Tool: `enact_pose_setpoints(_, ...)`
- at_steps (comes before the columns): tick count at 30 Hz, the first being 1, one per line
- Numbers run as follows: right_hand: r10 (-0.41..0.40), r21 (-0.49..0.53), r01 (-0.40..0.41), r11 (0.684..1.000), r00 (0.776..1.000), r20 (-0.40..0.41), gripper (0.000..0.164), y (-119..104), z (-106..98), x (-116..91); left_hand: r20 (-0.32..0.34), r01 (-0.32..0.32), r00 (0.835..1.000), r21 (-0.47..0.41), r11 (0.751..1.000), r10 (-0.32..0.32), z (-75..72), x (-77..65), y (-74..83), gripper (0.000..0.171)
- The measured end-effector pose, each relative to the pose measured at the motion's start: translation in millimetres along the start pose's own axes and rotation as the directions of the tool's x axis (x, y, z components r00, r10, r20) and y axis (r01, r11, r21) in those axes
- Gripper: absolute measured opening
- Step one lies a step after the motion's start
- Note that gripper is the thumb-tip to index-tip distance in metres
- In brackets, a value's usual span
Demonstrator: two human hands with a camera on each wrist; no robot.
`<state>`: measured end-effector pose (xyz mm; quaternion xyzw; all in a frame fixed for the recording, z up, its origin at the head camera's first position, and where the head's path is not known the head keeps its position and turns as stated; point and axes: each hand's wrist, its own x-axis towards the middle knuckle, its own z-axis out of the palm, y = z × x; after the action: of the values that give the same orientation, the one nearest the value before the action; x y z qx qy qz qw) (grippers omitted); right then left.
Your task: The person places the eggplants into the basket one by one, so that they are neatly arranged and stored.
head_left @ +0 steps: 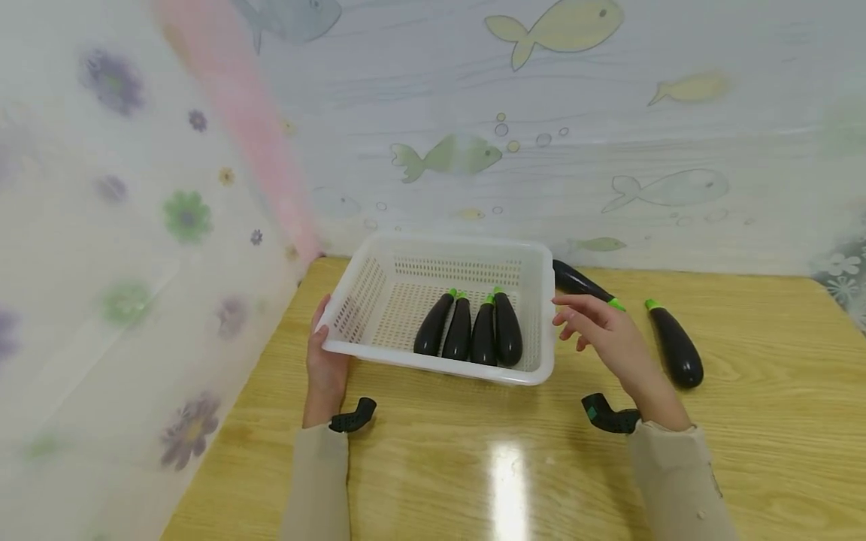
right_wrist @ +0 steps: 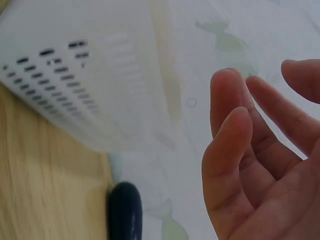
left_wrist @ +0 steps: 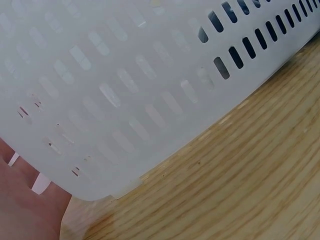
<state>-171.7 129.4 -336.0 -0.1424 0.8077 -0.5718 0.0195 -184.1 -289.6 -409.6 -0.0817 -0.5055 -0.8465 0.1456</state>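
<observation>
Beige sleeves (head_left: 318, 481) near; white basket (head_left: 406, 300) beyond.
Left hand (head_left: 328, 368) clamped on its left end; right hand (head_left: 612, 342) loosely parted, holding nothing. Basket probably light, stiff; best held at both ends.

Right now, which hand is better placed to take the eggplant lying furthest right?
Probably the right hand: it holds nothing and is nearer that eggplant, while the left hand grips the basket at its left end.
</observation>
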Motion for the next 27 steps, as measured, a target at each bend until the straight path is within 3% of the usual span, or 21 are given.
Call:
enact_pose_setpoints(16, 0.091, -0.175, -0.108, 0.979, 0.991, -0.100, 0.043, 19.4, -33.5, -7.0, 0.009, 0.006, 1.000, -0.003, 1.000, -0.006, 0.0, 1.6, -0.4, 0.060)
enact_pose_setpoints(27, 0.152, -0.270, -0.197, 0.943, 0.972, -0.180, 0.051, 35.4, -52.7, -12.0, 0.004, 0.004, 1.000, -0.004, 1.000, -0.004, 1.5, 1.4, 0.7, 0.059)
